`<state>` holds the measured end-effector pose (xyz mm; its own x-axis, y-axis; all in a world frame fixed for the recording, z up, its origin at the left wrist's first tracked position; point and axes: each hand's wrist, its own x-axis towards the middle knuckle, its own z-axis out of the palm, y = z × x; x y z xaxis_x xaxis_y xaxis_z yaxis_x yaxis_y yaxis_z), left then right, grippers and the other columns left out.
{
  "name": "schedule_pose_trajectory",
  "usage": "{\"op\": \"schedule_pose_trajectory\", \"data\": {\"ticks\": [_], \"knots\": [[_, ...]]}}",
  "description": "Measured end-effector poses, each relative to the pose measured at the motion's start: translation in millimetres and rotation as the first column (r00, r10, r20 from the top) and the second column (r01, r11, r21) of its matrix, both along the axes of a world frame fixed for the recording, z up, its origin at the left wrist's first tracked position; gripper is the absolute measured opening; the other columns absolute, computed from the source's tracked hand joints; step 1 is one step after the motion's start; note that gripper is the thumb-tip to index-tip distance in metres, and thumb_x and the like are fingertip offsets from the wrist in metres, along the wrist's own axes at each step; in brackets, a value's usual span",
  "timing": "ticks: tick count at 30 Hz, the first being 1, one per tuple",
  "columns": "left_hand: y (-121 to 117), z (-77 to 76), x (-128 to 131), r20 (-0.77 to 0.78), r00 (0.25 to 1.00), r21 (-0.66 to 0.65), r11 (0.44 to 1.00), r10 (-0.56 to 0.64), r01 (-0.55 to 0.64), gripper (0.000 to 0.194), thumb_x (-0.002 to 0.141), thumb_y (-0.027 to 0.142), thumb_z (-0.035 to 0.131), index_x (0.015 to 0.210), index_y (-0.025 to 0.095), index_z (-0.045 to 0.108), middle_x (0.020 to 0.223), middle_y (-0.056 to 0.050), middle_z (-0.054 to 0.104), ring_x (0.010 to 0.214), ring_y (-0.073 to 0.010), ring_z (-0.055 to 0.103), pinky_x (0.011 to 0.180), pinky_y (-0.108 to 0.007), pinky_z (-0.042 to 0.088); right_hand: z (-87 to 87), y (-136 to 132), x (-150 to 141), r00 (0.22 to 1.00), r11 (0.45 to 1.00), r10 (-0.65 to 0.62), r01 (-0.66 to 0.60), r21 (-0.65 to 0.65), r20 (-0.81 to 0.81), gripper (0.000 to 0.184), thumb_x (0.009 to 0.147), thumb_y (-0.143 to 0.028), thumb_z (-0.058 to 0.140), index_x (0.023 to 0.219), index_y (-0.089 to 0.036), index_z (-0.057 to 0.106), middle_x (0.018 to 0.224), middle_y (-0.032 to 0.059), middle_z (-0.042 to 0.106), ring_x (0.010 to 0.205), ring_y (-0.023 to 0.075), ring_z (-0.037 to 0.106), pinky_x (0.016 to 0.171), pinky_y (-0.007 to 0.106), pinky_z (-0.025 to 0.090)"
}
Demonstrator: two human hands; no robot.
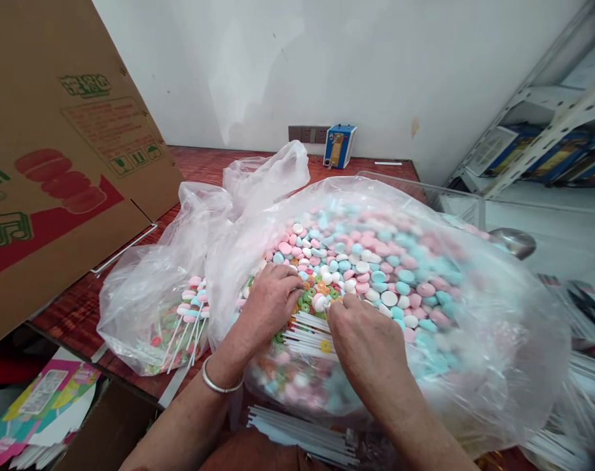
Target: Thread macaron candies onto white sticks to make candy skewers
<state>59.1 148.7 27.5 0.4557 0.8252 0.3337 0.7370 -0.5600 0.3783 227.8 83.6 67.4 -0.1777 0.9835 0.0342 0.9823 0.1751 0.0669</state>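
In the head view a large clear plastic bag (503,366) lies open, full of pink, blue and white button-shaped candies (360,268). Small green and orange ring candies (307,297) lie among them near my hands. My left hand (272,294) is curled over the candies, fingertips down; what they pinch is hidden. My right hand (368,340) is closed in a pinch, apparently on a white stick whose tip meets a pink and white candy (319,302). A bundle of white sticks (309,333) lies on the candies between my hands.
At left, a smaller clear bag (144,314) holds candies threaded on sticks (194,304). A big cardboard box (71,163) stands beside it. More white sticks (302,435) lie at the front edge. A blue device (340,146) sits by the wall; a metal bowl (513,242) is at right.
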Motion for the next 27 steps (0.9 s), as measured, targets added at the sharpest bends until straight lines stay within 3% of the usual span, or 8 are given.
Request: {"op": "schedule_pose_trajectory", "data": {"ticks": [4,7,11,14,18,22,27], "knots": [[-2,1.4,2,-0.109,0.994,-0.019,1.000,0.016,-0.018,0.016,0.092,0.015,0.057,0.094,0.018,0.072,0.107,-0.009,0.068,0.110,-0.0276,0.056,0.098,-0.046,0.045,11.4,7,-10,0.998,0.999,0.051,-0.051,-0.009,0.031,0.025,0.076,0.005,0.055,0.073,-0.016,0.069,0.076,0.0131,0.068,0.071,0.0266,0.069,0.051,0.031,0.036],[0,-0.4,3,-0.106,0.994,-0.040,0.999,0.025,-0.029,0.016,0.090,0.012,0.057,0.090,0.019,0.071,0.107,-0.009,0.069,0.111,-0.0278,0.057,0.099,-0.046,0.044,8.5,9,-13,0.998,0.998,0.057,-0.058,0.016,0.012,0.025,0.075,0.006,0.055,0.074,-0.015,0.070,0.076,0.0139,0.069,0.068,0.0260,0.069,0.050,0.030,0.034],[1,-2.4,3,0.075,0.996,-0.085,0.995,0.054,-0.048,0.016,0.080,0.005,0.061,0.081,0.019,0.068,0.108,-0.008,0.070,0.112,-0.0267,0.058,0.100,-0.044,0.045,-12.8,6,0,0.996,0.999,-0.009,0.012,0.037,-0.092,0.022,0.085,-0.004,0.058,0.070,-0.018,0.066,0.072,0.0075,0.068,0.062,0.0199,0.065,0.048,0.029,0.025],[-4,0.8,5,0.256,0.962,-0.123,0.990,0.099,-0.070,0.015,0.077,0.006,0.062,0.079,0.020,0.066,0.107,-0.007,0.070,0.112,-0.0248,0.060,0.099,-0.040,0.044,-28.6,-2,13,0.960,0.993,-0.068,0.090,0.071,-0.273,0.026,0.096,-0.022,0.056,0.070,-0.020,0.063,0.074,0.0028,0.067,0.062,0.0171,0.064,0.051,0.028,0.028],[-11,8.5,10,0.371,0.905,-0.278,0.955,0.207,-0.105,0.010,0.079,0.012,0.060,0.082,0.020,0.066,0.090,-0.003,0.071,0.086,-0.0190,0.065,0.080,-0.032,0.048,-34.9,-11,19,0.892,0.989,-0.031,0.093,0.116,-0.451,0.031,0.099,-0.027,0.052,0.070,-0.020,0.059,0.074,0.0009,0.065,0.067,0.0162,0.063,0.059,0.027,0.034],[-13,10.4,15,0.534,0.801,-0.483,0.875,0.270,0.026,0.005,0.082,0.021,0.061,0.084,0.019,0.064,0.078,-0.001,0.068,0.072,-0.0152,0.063,0.068,-0.027,0.048,-32.3,-13,18,0.868,0.978,-0.008,0.109,0.175,-0.496,0.034,0.101,-0.028,0.047,0.070,-0.021,0.058,0.071,0.0010,0.063,0.065,0.0158,0.059,0.059,0.027,0.032],[-14,7.0,18,0.651,0.680,-0.578,0.801,0.337,0.157,0.012,0.079,0.027,0.068,0.085,0.017,0.064,0.075,-0.001,0.069,0.071,-0.0152,0.065,0.067,-0.026,0.050,-32.1,-16,15,0.858,0.976,-0.028,0.134,0.170,-0.514,0.034,0.101,-0.027,0.045,0.070,-0.021,0.057,0.071,0.0014,0.062,0.065,0.0161,0.059,0.058,0.028,0.031]]}}
